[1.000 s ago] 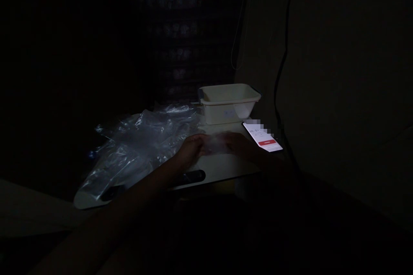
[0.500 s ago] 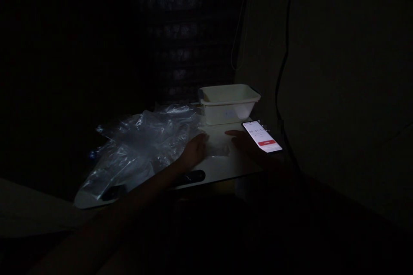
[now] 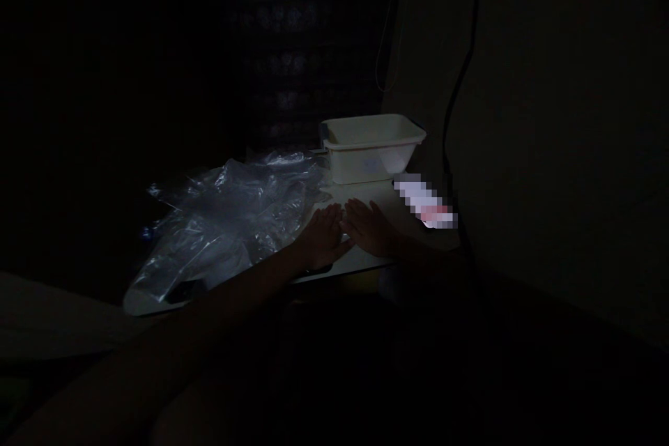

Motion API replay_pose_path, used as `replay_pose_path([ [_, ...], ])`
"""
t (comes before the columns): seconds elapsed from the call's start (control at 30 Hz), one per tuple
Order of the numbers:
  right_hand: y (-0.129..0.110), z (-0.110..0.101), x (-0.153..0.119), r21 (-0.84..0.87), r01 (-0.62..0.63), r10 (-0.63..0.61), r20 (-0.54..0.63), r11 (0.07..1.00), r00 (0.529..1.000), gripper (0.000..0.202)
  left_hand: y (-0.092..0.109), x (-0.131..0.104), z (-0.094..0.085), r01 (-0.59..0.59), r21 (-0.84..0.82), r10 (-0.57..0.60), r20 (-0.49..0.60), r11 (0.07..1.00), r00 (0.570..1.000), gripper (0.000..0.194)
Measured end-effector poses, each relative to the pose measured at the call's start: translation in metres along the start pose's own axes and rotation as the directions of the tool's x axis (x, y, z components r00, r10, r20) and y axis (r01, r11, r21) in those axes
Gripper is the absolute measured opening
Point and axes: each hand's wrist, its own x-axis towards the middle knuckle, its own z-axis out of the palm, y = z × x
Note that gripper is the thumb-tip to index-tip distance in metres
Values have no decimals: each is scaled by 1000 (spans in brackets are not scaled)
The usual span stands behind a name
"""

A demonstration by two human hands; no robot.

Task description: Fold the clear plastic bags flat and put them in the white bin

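Head view: we're keeping L hand [image 3: 320, 235] & R hand [image 3: 368, 228] open, approx. flat over tabletop [image 3: 368, 194]; can't tell what's beneath. Clear plastic [image 3: 224, 209] is lying left, nearer L hand, long axis running near-left to far-right.

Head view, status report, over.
Left hand and right hand close together, fingers extended. Clear plastic heaped to their left. Dim light; anything beneath the hands hidden.

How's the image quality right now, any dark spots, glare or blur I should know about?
Head view: very dim overall, lower edge nearly black; glints on the clear plastic; phone screen bright and pixelated; both hands shadowed, fine detail unclear.
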Motion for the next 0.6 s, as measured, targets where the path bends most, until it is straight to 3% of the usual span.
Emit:
replay_pose_path([
  [0.23,3,8,-2,3,49,-49,-12,999,999,50,2,0,2,-9,13,8,13,1000,1000,71],
  [0.6,2,10,-2,15,17,-18,55,1000,998,55,4,-1,4,6,24,-7,49,1000,999,68],
])
